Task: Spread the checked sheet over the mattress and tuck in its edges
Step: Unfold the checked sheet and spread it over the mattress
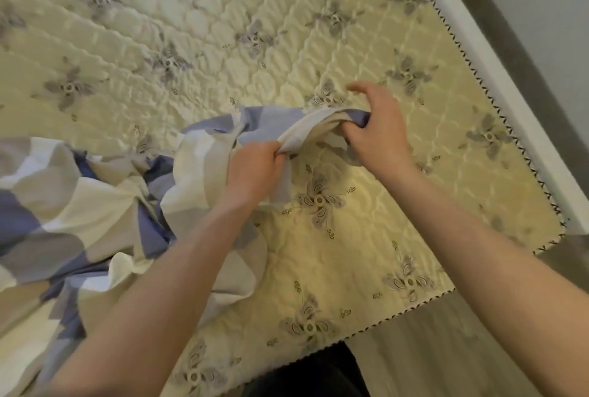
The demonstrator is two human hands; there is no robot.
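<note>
No text, label, brand mark or number readable anywhere in view. Mattress point(220, 26): quilted cream surface with printed grey flower motifs only, no lettering. Checked sheet point(95, 205): blue, grey and cream squares only, no tag or print showing on the visible folds.
</note>
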